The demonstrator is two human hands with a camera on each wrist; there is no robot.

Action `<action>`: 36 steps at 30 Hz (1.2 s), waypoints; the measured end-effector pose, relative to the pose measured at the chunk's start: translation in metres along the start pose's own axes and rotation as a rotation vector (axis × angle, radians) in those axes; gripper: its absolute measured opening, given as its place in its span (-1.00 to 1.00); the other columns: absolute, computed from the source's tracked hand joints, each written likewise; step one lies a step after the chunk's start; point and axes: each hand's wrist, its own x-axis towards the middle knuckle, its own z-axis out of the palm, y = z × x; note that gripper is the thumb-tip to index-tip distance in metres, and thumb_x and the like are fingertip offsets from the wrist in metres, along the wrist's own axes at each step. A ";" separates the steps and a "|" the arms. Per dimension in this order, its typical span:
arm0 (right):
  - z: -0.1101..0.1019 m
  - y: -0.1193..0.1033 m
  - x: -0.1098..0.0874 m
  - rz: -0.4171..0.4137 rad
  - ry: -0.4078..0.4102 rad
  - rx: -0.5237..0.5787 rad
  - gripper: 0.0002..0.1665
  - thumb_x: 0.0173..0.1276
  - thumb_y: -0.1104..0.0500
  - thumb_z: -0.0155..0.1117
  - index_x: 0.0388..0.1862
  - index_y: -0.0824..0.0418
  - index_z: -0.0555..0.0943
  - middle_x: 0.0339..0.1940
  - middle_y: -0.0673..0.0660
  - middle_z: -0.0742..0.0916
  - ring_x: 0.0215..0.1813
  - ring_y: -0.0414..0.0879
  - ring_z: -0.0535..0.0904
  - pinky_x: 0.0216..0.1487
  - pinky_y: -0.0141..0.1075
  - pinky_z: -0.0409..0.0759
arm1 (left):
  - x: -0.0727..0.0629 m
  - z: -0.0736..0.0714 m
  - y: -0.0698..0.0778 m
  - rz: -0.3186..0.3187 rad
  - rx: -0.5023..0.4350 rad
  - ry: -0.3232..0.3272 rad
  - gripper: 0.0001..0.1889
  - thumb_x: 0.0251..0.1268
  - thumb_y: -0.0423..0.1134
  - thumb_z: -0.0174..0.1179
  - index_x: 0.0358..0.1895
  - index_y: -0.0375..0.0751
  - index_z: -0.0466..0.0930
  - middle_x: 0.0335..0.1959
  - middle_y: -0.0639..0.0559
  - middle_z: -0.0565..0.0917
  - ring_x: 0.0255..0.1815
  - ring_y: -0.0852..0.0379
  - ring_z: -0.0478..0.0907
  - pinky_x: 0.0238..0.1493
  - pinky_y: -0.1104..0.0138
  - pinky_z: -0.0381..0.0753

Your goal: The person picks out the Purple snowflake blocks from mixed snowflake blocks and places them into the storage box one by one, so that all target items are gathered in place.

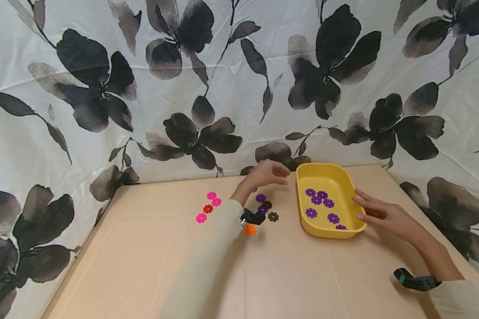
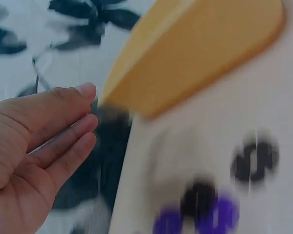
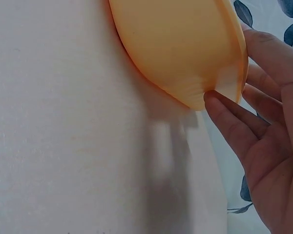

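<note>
A yellow plastic tray [image 1: 351, 204] stands toward the back right of the table, with several purple flower-shaped discs [image 1: 316, 200] lying flat inside. In the head view my left hand [image 1: 268, 173] hovers just left of the tray, fingers loosely extended. The left wrist view shows nothing held by its fingers [image 2: 90, 122]. My right hand [image 1: 387, 217] touches the tray's right outer wall with fairly straight fingers, as the right wrist view also shows at the yellow wall [image 3: 185, 48]. Below the left hand lie purple discs [image 1: 261, 198] and dark brown discs [image 1: 273, 216], some partly hidden by the wrist.
Pink discs [image 1: 201, 218] and a red disc [image 1: 208, 208] lie left of the left forearm. An orange disc [image 1: 250, 229] sits beside the left wristband [image 1: 253, 217]. Behind the beige table [image 1: 287, 274] hangs a floral cloth [image 1: 263, 110].
</note>
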 end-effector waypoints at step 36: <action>0.003 0.001 0.002 -0.010 0.022 0.022 -0.26 0.43 -0.04 0.37 0.50 0.16 0.43 0.58 0.31 0.32 0.41 0.43 0.35 0.08 -0.70 0.36 | -0.046 -0.020 -0.093 -0.239 0.138 0.160 -0.68 0.16 -0.32 0.50 0.00 -0.26 0.78 -0.12 -0.04 0.70 -0.11 0.06 0.53 0.02 0.32 0.63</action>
